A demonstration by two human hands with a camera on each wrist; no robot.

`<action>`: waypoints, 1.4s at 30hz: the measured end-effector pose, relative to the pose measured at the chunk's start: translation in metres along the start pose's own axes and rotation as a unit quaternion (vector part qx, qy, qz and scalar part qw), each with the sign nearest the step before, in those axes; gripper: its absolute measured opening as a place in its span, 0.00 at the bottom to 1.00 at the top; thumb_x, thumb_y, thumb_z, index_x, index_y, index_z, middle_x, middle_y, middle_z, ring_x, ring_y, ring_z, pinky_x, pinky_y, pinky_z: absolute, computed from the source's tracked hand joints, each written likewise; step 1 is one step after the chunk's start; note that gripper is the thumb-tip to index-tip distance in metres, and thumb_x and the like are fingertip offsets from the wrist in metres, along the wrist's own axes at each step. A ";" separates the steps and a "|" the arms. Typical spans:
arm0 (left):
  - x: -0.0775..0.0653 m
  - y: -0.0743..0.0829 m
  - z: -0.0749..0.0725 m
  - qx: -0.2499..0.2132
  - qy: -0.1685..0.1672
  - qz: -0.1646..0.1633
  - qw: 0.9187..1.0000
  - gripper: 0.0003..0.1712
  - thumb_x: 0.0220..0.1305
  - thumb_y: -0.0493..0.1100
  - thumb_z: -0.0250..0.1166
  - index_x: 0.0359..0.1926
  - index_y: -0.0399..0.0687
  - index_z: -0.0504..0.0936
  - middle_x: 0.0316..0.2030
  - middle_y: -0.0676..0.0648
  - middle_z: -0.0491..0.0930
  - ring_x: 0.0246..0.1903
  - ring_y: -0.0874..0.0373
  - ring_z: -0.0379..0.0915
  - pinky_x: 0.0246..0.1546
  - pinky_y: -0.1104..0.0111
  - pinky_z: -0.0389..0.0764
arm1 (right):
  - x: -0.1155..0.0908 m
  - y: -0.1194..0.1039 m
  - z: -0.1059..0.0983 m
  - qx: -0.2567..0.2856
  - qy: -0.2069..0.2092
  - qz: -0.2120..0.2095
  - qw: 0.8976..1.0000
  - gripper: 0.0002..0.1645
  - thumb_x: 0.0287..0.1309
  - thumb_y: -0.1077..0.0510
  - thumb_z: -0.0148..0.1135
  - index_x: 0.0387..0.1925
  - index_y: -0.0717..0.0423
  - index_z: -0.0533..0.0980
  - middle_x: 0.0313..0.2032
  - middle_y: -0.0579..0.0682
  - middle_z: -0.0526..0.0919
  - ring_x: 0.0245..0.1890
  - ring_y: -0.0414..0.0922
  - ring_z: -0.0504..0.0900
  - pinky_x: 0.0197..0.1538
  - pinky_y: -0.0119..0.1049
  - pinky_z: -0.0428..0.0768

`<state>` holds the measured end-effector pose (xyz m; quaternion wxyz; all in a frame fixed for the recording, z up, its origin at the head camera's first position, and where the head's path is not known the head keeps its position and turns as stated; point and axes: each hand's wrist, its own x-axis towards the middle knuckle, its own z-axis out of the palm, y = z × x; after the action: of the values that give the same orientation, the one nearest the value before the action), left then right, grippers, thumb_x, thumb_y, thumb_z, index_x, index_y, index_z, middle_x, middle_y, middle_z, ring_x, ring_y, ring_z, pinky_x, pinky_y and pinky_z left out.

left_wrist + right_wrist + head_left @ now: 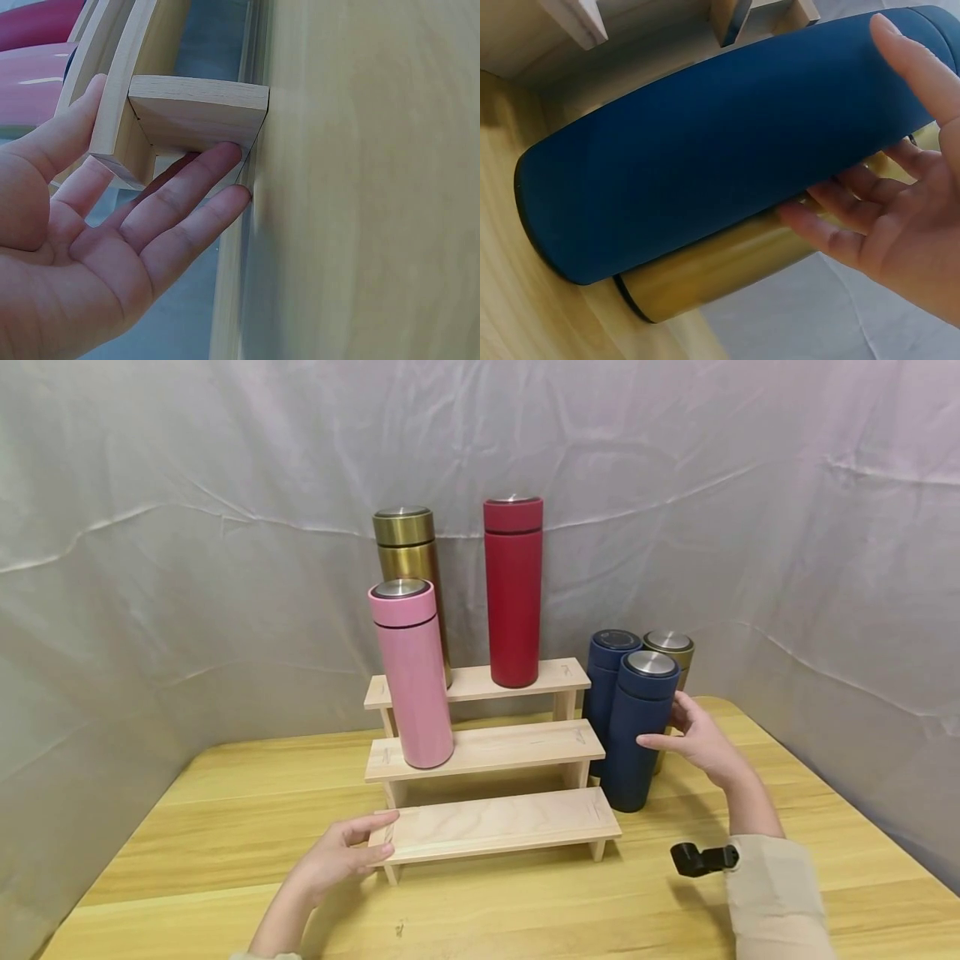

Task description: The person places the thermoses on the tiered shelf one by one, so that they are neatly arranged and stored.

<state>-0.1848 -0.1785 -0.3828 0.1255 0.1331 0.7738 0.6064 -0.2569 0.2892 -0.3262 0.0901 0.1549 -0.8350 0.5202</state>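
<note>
At the right, my right hand (701,739) is around a navy blue thermos (639,743), its thumb on the near side and its fingers behind. This thermos stands upright on the table beside a stepped wooden stand (495,822). My left hand (337,856) holds the left end of the stand's lowest step, with thumb and index finger at its edges; the other fingers reach under it by the leg (199,112). A pink thermos (414,685) is upright on the middle step. On the top step are a gold thermos (407,531) and a red thermos (514,602).
A second navy thermos (600,693) and another gold thermos (720,270) stand close behind the held one. A black wrist mount (703,858) sticks out from the right sleeve (776,893). Grey cloth (262,568) hangs around the wooden table (187,827).
</note>
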 end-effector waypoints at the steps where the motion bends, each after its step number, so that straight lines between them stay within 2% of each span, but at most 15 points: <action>1: 0.000 0.000 0.000 0.000 0.000 0.000 1.000 0.33 0.56 0.42 0.62 0.60 0.33 0.64 0.60 0.27 0.55 0.53 0.34 0.59 0.45 0.52 0.72 | 0.000 0.001 0.000 0.000 -0.006 0.004 1.000 0.46 0.49 0.60 0.65 0.64 0.66 0.49 0.55 0.68 0.64 0.53 0.60 0.63 0.54 0.58 0.62; 10: 0.000 0.000 0.000 -0.001 -0.001 0.002 1.000 0.32 0.57 0.42 0.62 0.60 0.33 0.63 0.60 0.27 0.54 0.54 0.33 0.57 0.45 0.51 0.72 | 0.000 0.003 0.002 -0.023 -0.057 0.038 0.997 0.51 0.48 0.59 0.66 0.63 0.71 0.45 0.55 0.72 0.62 0.51 0.64 0.66 0.52 0.55 0.67; 16: 0.000 0.000 0.000 0.000 0.000 0.001 1.000 0.32 0.57 0.42 0.62 0.60 0.33 0.63 0.59 0.26 0.55 0.54 0.33 0.58 0.45 0.51 0.72 | 0.001 0.008 0.003 -0.033 -0.072 0.048 0.996 0.49 0.47 0.60 0.67 0.61 0.74 0.48 0.52 0.72 0.65 0.48 0.61 0.70 0.48 0.50 0.72; 26: -0.002 0.000 0.000 0.011 0.001 0.005 1.000 0.32 0.57 0.42 0.61 0.60 0.33 0.63 0.59 0.26 0.54 0.52 0.35 0.61 0.44 0.52 0.73 | 0.000 0.010 0.004 -0.056 -0.033 0.055 0.996 0.46 0.43 0.57 0.70 0.58 0.74 0.56 0.48 0.69 0.70 0.43 0.56 0.73 0.42 0.44 0.75; 33: -0.001 -0.001 0.000 0.009 0.003 0.002 1.000 0.32 0.57 0.42 0.62 0.60 0.33 0.63 0.59 0.26 0.55 0.52 0.37 0.61 0.44 0.54 0.74 | -0.001 0.003 0.000 -0.058 -0.007 0.049 0.997 0.43 0.44 0.56 0.69 0.56 0.73 0.59 0.47 0.68 0.71 0.43 0.56 0.73 0.41 0.38 0.75; 38: -0.001 -0.001 0.000 0.007 0.002 0.003 1.000 0.32 0.57 0.42 0.62 0.60 0.33 0.63 0.60 0.26 0.55 0.52 0.35 0.60 0.44 0.53 0.74 | -0.004 -0.007 -0.003 -0.074 0.011 0.033 0.997 0.43 0.44 0.56 0.69 0.57 0.71 0.60 0.48 0.67 0.72 0.45 0.56 0.72 0.42 0.38 0.74; 42: 0.000 -0.001 0.000 0.006 -0.002 0.007 1.000 0.32 0.57 0.42 0.62 0.60 0.33 0.63 0.60 0.26 0.54 0.53 0.33 0.59 0.45 0.52 0.73 | -0.007 -0.014 -0.006 -0.084 0.023 0.020 0.996 0.43 0.45 0.57 0.69 0.60 0.67 0.59 0.48 0.65 0.72 0.46 0.56 0.71 0.43 0.43 0.73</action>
<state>-0.1844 -0.1788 -0.3834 0.1223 0.1400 0.7761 0.6026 -0.2452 0.2900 -0.3140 0.1116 0.1186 -0.8764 0.4533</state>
